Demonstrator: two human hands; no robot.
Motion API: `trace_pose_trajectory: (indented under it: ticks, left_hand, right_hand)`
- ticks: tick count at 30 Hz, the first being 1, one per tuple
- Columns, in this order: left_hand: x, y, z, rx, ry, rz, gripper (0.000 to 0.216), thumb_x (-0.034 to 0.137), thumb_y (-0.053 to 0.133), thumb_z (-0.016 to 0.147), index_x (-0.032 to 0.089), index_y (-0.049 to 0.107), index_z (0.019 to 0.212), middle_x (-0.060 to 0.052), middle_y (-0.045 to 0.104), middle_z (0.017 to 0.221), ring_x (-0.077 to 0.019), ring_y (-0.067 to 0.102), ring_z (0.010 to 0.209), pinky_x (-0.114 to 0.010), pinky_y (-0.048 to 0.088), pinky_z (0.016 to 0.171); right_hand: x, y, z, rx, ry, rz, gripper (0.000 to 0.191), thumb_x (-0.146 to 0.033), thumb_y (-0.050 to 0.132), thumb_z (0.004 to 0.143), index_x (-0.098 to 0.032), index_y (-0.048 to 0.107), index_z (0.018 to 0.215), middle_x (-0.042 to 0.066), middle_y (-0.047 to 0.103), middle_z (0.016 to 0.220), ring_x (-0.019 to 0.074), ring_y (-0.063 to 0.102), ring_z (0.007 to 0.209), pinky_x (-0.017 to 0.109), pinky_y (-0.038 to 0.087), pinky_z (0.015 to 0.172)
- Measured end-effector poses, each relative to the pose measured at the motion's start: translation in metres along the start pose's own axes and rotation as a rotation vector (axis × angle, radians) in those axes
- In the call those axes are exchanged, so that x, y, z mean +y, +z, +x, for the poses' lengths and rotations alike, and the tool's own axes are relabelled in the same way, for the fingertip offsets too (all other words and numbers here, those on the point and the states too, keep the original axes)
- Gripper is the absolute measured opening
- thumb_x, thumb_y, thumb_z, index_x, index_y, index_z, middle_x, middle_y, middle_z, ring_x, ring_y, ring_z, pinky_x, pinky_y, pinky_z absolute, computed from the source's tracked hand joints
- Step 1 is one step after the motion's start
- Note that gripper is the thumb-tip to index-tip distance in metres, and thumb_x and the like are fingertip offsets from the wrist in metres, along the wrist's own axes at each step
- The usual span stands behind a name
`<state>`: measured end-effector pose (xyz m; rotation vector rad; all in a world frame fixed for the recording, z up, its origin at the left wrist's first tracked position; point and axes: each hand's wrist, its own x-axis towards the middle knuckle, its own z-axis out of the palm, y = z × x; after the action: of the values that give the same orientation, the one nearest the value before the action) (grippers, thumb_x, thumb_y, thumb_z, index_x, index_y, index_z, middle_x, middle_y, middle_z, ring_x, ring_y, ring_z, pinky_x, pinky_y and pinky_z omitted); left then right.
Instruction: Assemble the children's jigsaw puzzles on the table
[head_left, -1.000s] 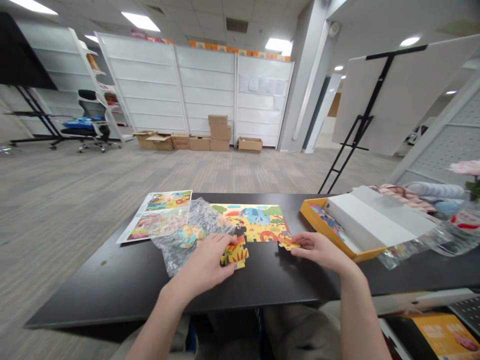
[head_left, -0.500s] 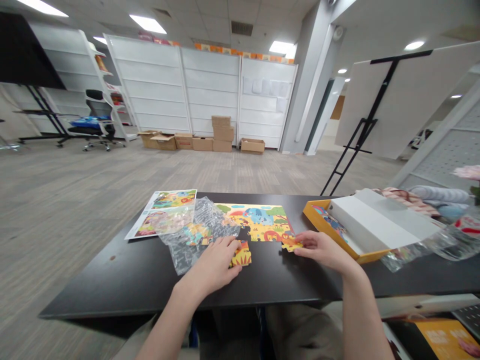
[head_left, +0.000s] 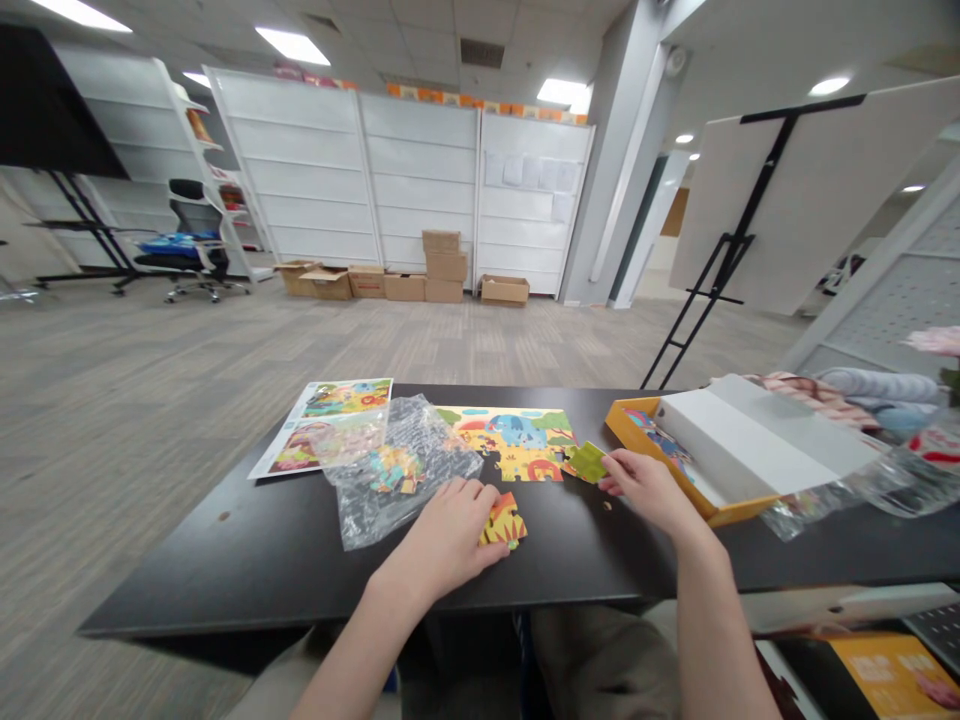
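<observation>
while left grip (head_left: 452,528) clasps orange-yellow pieces (head_left: 509,519), right grip (head_left: 639,482) pinches green piece (head_left: 588,462) by edge, jutting left beside puzzle (head_left: 516,432)

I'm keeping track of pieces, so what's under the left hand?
Yellow and orange puzzle pieces poke out from under the left hand. What the hand itself covers, including how many pieces, cannot be seen.

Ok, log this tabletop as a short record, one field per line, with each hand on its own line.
Left hand: closed around yellow-orange pieces
Right hand: holding a tilted piece, green side showing
Puzzle: partly assembled, elephants visible
Plastic bag: left of the puzzle, overlapping the printed sheet
Box: yellow, open, right of the puzzle, colourful contents inside
Table: black
</observation>
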<state>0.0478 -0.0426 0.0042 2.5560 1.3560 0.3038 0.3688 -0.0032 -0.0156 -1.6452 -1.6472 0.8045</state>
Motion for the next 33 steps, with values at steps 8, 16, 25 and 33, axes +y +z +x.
trace_pose_trajectory:
  ticks: [8,16,25,33]
  left_hand:
    - [0.011,0.000,0.003,-0.024,0.051,-0.032,0.039,0.043,0.070,0.086,0.019,0.060,0.114,-0.010,0.065,0.117,-0.0305,0.057,0.111,-0.042,0.047,0.096]
    - [0.009,0.000,0.004,-0.020,0.062,-0.074,0.038,0.044,0.069,0.087,0.020,0.061,0.115,-0.010,0.065,0.117,-0.0296,0.057,0.112,-0.042,0.047,0.096]
    - [0.009,0.000,0.003,-0.005,0.070,-0.095,0.036,0.043,0.069,0.087,0.019,0.060,0.113,-0.010,0.063,0.119,-0.0292,0.058,0.111,-0.041,0.048,0.094]
    - [0.003,0.005,0.009,0.160,0.027,-0.244,0.052,0.049,0.062,0.092,0.022,0.049,0.134,-0.012,0.059,0.134,-0.0301,0.054,0.127,-0.045,0.043,0.107]
  right_hand:
    - [-0.002,0.004,0.006,0.125,0.054,-0.018,0.030,-0.054,0.049,0.091,-0.026,0.051,0.083,0.001,0.068,0.060,0.0228,0.071,0.061,0.032,0.055,0.058]
    - [-0.015,0.020,0.000,-0.129,-0.092,0.064,0.031,-0.051,0.061,0.086,-0.022,0.054,0.093,0.001,0.068,0.069,0.0182,0.065,0.060,0.028,0.050,0.055]
    - [-0.033,0.033,-0.001,-0.202,-0.258,-0.142,0.024,-0.042,0.064,0.086,-0.019,0.070,0.090,0.004,0.072,0.085,0.0212,0.063,0.075,0.030,0.050,0.067]
    - [-0.053,0.029,-0.010,-0.166,-0.266,0.165,0.031,-0.049,0.063,0.088,-0.019,0.066,0.099,0.005,0.070,0.092,0.0201,0.062,0.080,0.029,0.051,0.070]
